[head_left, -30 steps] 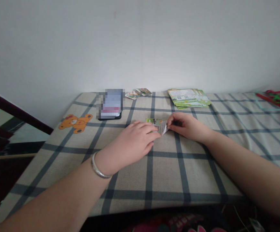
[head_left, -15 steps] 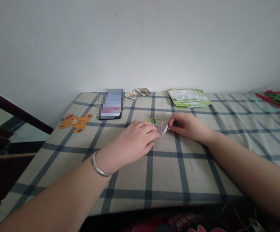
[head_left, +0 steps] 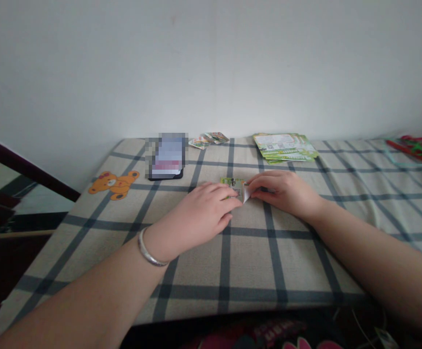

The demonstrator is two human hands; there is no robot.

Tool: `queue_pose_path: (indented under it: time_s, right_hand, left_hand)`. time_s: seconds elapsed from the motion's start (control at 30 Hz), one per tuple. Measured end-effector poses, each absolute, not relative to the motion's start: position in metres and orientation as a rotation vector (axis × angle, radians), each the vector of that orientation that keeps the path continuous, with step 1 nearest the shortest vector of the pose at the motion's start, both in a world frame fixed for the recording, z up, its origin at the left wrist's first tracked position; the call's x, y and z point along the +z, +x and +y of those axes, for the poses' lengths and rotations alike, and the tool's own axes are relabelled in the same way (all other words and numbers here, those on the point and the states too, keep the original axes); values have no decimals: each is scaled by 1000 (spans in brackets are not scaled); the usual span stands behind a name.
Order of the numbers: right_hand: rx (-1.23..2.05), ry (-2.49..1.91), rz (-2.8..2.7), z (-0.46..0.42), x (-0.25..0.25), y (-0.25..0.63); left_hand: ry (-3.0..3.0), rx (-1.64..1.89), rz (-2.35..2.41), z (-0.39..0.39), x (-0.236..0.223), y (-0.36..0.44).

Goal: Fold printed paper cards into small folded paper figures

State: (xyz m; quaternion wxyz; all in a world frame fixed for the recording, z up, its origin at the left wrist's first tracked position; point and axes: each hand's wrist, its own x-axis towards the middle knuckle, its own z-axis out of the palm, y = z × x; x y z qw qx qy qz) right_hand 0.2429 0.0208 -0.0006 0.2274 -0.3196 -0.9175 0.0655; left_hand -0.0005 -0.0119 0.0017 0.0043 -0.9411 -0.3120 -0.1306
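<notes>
A small green printed paper (head_left: 234, 182) lies on the checked tablecloth (head_left: 249, 259). Its right part stands folded up, showing a white underside. My left hand (head_left: 211, 203), with a silver bangle at the wrist, rests flat on the left part of the paper, fingers stretched out. At the right edge, my right hand (head_left: 278, 189) pinches the raised part between thumb and fingers. The left hand covers some of the print.
Behind the hands lie a phone (head_left: 167, 157) with a blurred screen, two small folded papers (head_left: 209, 139) and a stack of green leaflets (head_left: 285, 147). An orange bear picture (head_left: 113, 185) is at left. Coloured strips (head_left: 420, 152) lie far right, and a wall borders the back.
My right hand has moved slightly left, bringing the paper's right part up more steeply. My left hand stays in place on the paper.
</notes>
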Motion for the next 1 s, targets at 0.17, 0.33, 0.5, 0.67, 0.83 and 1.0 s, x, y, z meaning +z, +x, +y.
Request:
queue_pose_path:
  time_s: [0.17, 0.33, 0.5, 0.67, 0.83, 1.0]
  right_hand:
    - [16, -871, -2589, 21, -3, 243]
    - [-32, -899, -2630, 19, -1, 242]
    - [-11, -894, -2620, 19, -2, 241]
    - [-9, -897, -2621, 21, -3, 241]
    - [-13, -898, -2620, 22, -4, 242]
    - [29, -900, -2592, 24, -5, 241]
  left_hand:
    - [-2944, -413, -977, -11, 1, 0]
    - [-2941, -419, -971, -11, -1, -1]
    - [-2933, -468, -952, -11, -2, 0]
    - [-2960, -460, -877, -10, -1, 2]
    - [-2917, -467, -958, -11, 0, 3]
    - [-2962, -456, -897, -12, 0, 5]
